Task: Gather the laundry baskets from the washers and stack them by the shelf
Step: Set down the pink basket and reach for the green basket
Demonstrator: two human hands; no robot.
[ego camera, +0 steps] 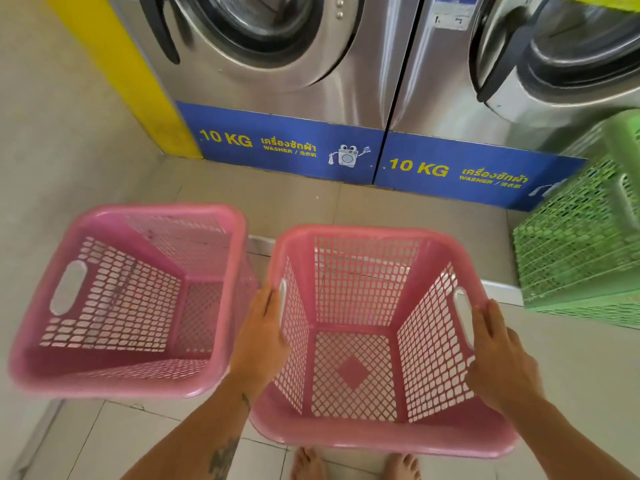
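I hold an empty pink lattice laundry basket (360, 237) by its two sides, in front of me above my bare feet. My left hand (259, 337) grips its left rim by the handle slot. My right hand (498, 358) grips the right rim by the other slot. A second empty pink basket (104, 379) stands just to the left, its right wall close to my left hand. At the right edge a green lattice basket (581, 244) sits tilted against the washer front, partly cut off by the frame.
Two steel front-loading washers (346, 98) with blue "10 KG" base panels (284, 147) stand along the back. A yellow panel (128, 74) borders the left washer. The tiled floor (104, 441) has a low white step (502, 292) running under the baskets.
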